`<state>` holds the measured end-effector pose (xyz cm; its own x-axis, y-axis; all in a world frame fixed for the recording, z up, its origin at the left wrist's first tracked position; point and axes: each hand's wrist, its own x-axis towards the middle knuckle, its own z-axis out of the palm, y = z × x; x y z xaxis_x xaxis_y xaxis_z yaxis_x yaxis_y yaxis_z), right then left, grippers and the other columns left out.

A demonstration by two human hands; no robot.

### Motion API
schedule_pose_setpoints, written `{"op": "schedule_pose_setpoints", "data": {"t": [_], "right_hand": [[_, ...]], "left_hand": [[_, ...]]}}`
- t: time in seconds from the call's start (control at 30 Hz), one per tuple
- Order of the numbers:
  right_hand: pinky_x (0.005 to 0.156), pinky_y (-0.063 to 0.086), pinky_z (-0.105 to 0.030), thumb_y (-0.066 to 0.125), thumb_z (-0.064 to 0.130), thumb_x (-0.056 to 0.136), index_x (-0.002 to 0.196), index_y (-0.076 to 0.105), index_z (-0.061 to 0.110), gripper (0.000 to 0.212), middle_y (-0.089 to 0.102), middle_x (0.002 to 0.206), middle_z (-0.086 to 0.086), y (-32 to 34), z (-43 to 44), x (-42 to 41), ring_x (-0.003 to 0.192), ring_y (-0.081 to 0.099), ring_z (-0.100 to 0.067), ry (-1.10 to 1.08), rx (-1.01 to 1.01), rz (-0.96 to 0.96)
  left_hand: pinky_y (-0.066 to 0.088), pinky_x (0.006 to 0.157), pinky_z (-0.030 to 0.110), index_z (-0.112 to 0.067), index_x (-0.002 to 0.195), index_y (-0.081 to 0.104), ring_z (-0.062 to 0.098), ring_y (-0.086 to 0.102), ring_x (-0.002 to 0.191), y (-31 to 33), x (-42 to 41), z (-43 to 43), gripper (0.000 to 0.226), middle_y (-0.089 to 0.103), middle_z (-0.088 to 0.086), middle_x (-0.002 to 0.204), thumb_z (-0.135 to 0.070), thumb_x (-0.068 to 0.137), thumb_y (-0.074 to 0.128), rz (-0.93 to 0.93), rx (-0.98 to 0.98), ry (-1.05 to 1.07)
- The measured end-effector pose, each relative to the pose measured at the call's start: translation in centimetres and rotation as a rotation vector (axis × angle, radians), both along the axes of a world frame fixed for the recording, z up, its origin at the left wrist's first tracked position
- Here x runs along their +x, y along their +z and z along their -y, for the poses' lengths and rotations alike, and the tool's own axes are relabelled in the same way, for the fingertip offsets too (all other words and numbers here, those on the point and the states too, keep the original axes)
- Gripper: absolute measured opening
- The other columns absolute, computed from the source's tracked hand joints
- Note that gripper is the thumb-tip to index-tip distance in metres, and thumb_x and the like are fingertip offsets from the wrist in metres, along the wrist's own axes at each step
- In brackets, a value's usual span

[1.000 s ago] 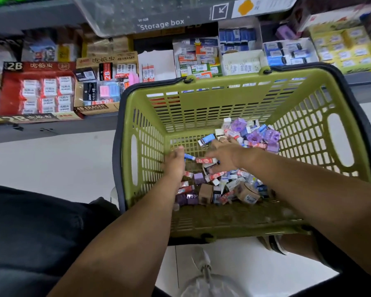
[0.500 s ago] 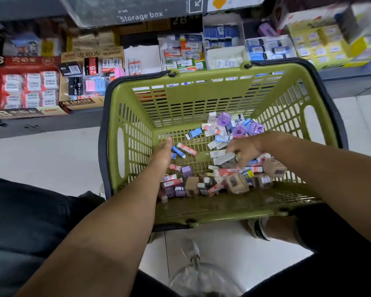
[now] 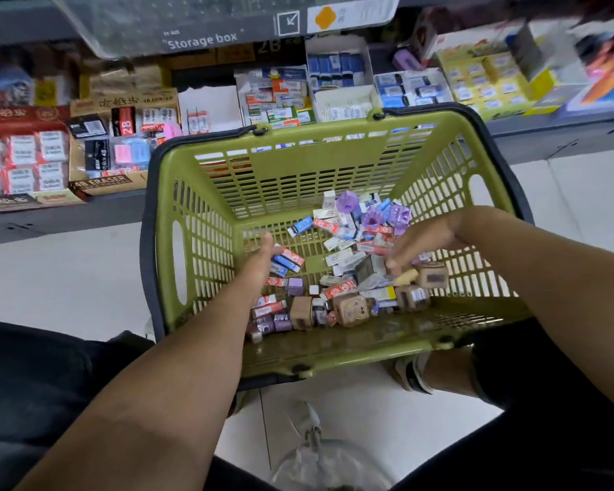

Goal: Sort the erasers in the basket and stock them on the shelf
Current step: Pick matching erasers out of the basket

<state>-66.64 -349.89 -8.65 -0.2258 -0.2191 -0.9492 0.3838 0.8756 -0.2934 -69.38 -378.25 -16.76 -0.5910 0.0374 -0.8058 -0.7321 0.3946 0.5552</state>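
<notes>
Erasers: loose mixed pile [image 3: 351, 264] on the basket floor. Red, blue and white wrappers, purple ones, brown cube boxes, all types jumbled.
Basket: green, slotted walls [image 3: 206, 242], dark rim. It sits on the floor [image 3: 68, 278] just in front of the shelf.
Left hand: [image 3: 259, 256] inside the basket, fingers straight and together, edge touching a blue and a red-wrapped eraser. No visible hold on anything.
Right hand: [image 3: 422, 242] over the right side of the pile, fingers [image 3: 394, 265] curled down, tan piece [image 3: 406, 277] at the tips. Blurred, so cannot tell whether it is pinched or only touched.
Shelf: low grey shelf [image 3: 68, 221], eraser display boxes in a row, several part full.
Progress: looks early. The pile is big and unsorted, and no eraser is on its way to the shelf. Grouping by type and stocking this pile are left to do.
Writing: "Storage box" on the clear tub [image 3: 199, 39] above; "4B ERASER" on the brown carton [image 3: 100, 182]; "2B" on the red pack [image 3: 126, 122]; Chinese characters on the red carton [image 3: 22, 116]. Other labels too blurred.
</notes>
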Motion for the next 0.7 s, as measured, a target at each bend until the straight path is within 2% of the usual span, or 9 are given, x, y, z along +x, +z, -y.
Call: {"op": "schedule_pose_setpoints", "data": {"t": [0.13, 0.2, 0.27, 0.37, 0.43, 0.5, 0.53, 0.63, 0.7], "right_hand": [[0.091, 0.039, -0.028, 0.051, 0.049, 0.092, 0.072, 0.071, 0.016, 0.043, 0.066, 0.074, 0.006, 0.0, 1.5, -2.3, 0.077, 0.058, -0.012, 0.154, 0.355, -0.234], [0.075, 0.043, -0.028, 0.051, 0.045, 0.092, 0.075, 0.066, 0.015, 0.038, 0.061, 0.075, 0.004, -0.5, 3.8, -3.3, 0.076, 0.058, -0.017, 0.289, 0.486, -0.451], [0.075, 0.047, -0.03, 0.051, 0.038, 0.091, 0.087, 0.063, 0.011, 0.03, 0.062, 0.09, -0.004, -2.1, 6.8, -4.0, 0.086, 0.058, -0.023, 0.285, 0.419, -0.63], [0.085, 0.05, -0.032, 0.063, 0.031, 0.088, 0.103, 0.064, 0.011, 0.025, 0.065, 0.106, -0.007, -4.9, 11.2, -4.4, 0.097, 0.061, -0.024, 0.071, 0.151, -0.647], [0.085, 0.048, -0.031, 0.067, 0.035, 0.085, 0.114, 0.057, 0.013, 0.038, 0.063, 0.111, -0.007, -7.0, 13.6, -4.2, 0.1, 0.059, -0.024, 0.039, 0.096, -0.589], [0.077, 0.045, -0.029, 0.07, 0.039, 0.082, 0.117, 0.054, 0.013, 0.046, 0.062, 0.111, -0.008, -8.8, 14.9, -3.9, 0.099, 0.059, -0.025, 0.057, 0.129, -0.581], [0.075, 0.044, -0.028, 0.071, 0.038, 0.081, 0.115, 0.054, 0.012, 0.047, 0.062, 0.109, -0.008, -9.7, 15.3, -3.7, 0.098, 0.059, -0.025, 0.037, 0.145, -0.599], [0.069, 0.042, -0.027, 0.074, 0.036, 0.079, 0.102, 0.058, 0.013, 0.036, 0.062, 0.098, -0.006, -11.2, 15.8, -3.2, 0.091, 0.059, -0.024, -0.121, 0.153, -0.644], [0.064, 0.045, -0.028, 0.073, 0.034, 0.079, 0.081, 0.056, 0.014, 0.026, 0.062, 0.08, -0.005, -11.6, 15.7, -2.9, 0.08, 0.061, -0.025, -0.31, 0.144, -0.632]], "left_hand": [[0.029, 0.084, 0.032, -0.015, 0.121, 0.063, 0.013, 0.051, 0.083, -0.3, 0.2, 0.3, 0.064, 0.058, 0.012, 0.129, -0.059, 0.098, 0.022, -0.017, 0.023, 0.101], [0.031, 0.084, 0.031, -0.016, 0.127, 0.059, 0.016, 0.054, 0.091, -0.5, 0.3, 0.5, 0.061, 0.06, 0.01, 0.126, -0.058, 0.098, 0.025, 0.007, 0.026, 0.168], [0.036, 0.081, 0.029, -0.018, 0.131, 0.056, 0.015, 0.054, 0.089, -0.5, 0.3, 0.8, 0.062, 0.062, 0.008, 0.116, -0.06, 0.097, 0.026, 0.039, 0.019, 0.222], [0.04, 0.072, 0.028, -0.016, 0.132, 0.052, 0.012, 0.05, 0.073, -0.3, 0.1, 1.0, 0.064, 0.063, 0.006, 0.102, -0.062, 0.095, 0.029, 0.077, 0.012, 0.322], [0.041, 0.085, 0.032, -0.015, 0.139, 0.044, 0.02, 0.056, 0.097, -0.4, 0.1, 1.1, 0.065, 0.058, 0.012, 0.124, -0.061, 0.096, 0.029, 0.12, 0.012, 0.352], [0.033, 0.106, 0.042, -0.016, 0.147, 0.034, 0.027, 0.041, 0.131, -0.5, 0.0, 1.1, 0.067, 0.036, 0.012, 0.151, -0.06, 0.097, 0.028, 0.173, -0.002, 0.363], [0.03, 0.109, 0.044, -0.017, 0.147, 0.032, 0.029, 0.036, 0.136, -0.5, 0.0, 1.2, 0.067, 0.032, 0.011, 0.153, -0.06, 0.096, 0.03, 0.191, 0.0, 0.381], [0.036, 0.109, 0.044, -0.014, 0.142, 0.043, 0.03, 0.043, 0.131, -1.0, -0.5, 1.1, 0.062, 0.043, 0.012, 0.146, -0.056, 0.096, 0.037, 0.235, 0.052, 0.481], [0.043, 0.102, 0.043, -0.01, 0.135, 0.049, 0.03, 0.052, 0.119, -1.6, -0.6, 0.9, 0.054, 0.052, 0.013, 0.136, -0.048, 0.098, 0.041, 0.211, 0.03, 0.487]]}}
